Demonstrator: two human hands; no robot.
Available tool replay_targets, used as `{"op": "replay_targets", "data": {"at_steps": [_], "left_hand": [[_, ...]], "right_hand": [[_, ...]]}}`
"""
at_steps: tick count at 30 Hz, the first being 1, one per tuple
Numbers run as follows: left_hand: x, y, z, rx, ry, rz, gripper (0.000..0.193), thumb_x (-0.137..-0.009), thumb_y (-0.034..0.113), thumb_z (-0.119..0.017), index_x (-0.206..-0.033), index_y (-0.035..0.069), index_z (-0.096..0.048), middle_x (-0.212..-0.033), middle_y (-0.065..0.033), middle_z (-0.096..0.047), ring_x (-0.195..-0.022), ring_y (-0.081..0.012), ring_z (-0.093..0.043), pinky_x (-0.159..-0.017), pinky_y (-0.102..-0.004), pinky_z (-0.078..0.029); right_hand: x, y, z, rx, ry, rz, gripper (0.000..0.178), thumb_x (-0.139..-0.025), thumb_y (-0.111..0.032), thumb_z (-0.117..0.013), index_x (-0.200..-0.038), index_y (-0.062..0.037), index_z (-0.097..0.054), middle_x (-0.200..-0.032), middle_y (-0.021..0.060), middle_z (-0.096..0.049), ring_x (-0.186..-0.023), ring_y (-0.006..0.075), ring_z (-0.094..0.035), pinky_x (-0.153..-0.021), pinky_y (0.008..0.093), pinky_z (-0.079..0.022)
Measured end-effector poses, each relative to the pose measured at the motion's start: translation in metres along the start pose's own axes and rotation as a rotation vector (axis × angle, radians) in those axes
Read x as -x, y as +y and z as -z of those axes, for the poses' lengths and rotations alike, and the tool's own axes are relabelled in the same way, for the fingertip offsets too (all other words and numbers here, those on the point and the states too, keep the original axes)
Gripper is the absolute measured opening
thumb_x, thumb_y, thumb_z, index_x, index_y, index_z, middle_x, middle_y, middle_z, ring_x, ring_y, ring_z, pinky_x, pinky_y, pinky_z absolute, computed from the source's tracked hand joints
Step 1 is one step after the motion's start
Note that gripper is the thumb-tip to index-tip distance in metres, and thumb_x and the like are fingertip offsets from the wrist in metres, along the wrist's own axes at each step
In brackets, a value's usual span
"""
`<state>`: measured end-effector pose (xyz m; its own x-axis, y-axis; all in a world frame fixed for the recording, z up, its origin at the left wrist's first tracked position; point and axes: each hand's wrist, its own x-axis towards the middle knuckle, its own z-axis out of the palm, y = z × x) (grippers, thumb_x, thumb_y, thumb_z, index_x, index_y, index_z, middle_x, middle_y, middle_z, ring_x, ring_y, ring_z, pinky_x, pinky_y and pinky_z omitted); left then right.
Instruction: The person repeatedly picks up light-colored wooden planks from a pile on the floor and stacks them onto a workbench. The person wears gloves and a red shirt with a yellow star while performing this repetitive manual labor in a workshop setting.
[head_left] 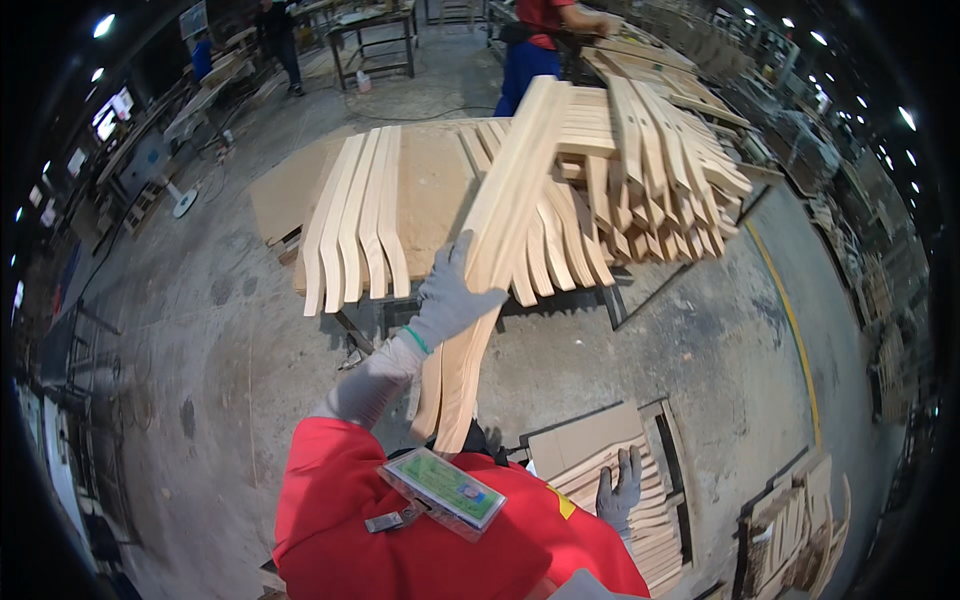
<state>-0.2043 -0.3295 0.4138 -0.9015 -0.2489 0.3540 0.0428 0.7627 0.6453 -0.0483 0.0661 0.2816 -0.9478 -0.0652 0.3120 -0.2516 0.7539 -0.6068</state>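
Observation:
My left hand (450, 297), in a grey glove with a green cuff edge, is closed round a few long curved wooden slats (515, 180). They stand tilted in front of me, with their lower ends (455, 400) close to my red top. Down on the right, my right hand (620, 490), also grey-gloved, has its fingers apart over a low stack of similar wooden slats (655, 545). Whether its fingertips touch the stack I cannot tell. Several more curved slats (350, 215) lie side by side on the table (430, 200) ahead.
A larger heap of wooden pieces (650, 160) covers the table's right side. Beyond it stands a person in red and blue (530, 60). Another wood stack (795, 530) sits at lower right, beside a yellow floor line (790, 320). Workbenches (375, 45) stand farther back.

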Motion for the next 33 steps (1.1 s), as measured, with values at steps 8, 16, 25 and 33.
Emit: {"op": "replay_targets", "data": {"at_steps": [8, 16, 25, 33], "left_hand": [[-0.152, -0.142, -0.022, -0.033, 0.017, 0.598, 0.092, -0.069, 0.048, -0.069, -0.142, 0.009, -0.028, -0.133, -0.0268, -0.039, -0.122, -0.0421, -0.041, -0.097, -0.0486, -0.04], [-0.229, -0.191, -0.061, -0.28, 0.004, 0.732, 0.077, -0.07, 0.04, -0.065, -0.134, 0.007, -0.037, -0.131, -0.0248, -0.039, -0.121, -0.0423, -0.039, -0.097, -0.0505, -0.036], [-0.236, -0.232, -0.104, -0.727, -0.234, 0.26, 0.051, -0.088, 0.018, -0.041, -0.137, 0.004, -0.038, -0.147, -0.0195, -0.026, -0.138, -0.0372, -0.016, -0.108, -0.062, -0.002], [-0.228, -0.253, -0.077, -0.688, -0.355, 0.208, 0.057, -0.088, 0.026, -0.045, -0.139, 0.004, -0.034, -0.147, -0.0186, -0.027, -0.136, -0.0355, -0.022, -0.111, -0.0512, -0.011]], "right_hand": [[-0.183, -0.108, -0.096, -0.14, -0.113, 0.238, 0.04, -0.081, -0.002, -0.063, -0.12, -0.0009, -0.054, -0.129, 0.0211, -0.048, -0.113, 0.033, -0.054, -0.089, 0.0354, -0.047], [-0.229, -0.134, -0.143, -0.15, -0.18, 0.209, 0.043, -0.08, -0.005, -0.063, -0.121, -0.0024, -0.053, -0.126, 0.023, -0.049, -0.109, 0.038, -0.054, -0.088, 0.0398, -0.046], [-0.259, -0.166, -0.166, -0.102, -0.332, 0.158, 0.046, -0.078, -0.006, -0.063, -0.123, -0.0083, -0.054, -0.124, 0.0201, -0.053, -0.107, 0.0349, -0.056, -0.083, 0.038, -0.049], [-0.277, -0.15, -0.163, -0.077, -0.281, 0.261, 0.043, -0.08, -0.015, -0.064, -0.121, -0.0069, -0.055, -0.121, 0.0187, -0.054, -0.102, 0.0348, -0.058, -0.083, 0.0379, -0.05]]}}
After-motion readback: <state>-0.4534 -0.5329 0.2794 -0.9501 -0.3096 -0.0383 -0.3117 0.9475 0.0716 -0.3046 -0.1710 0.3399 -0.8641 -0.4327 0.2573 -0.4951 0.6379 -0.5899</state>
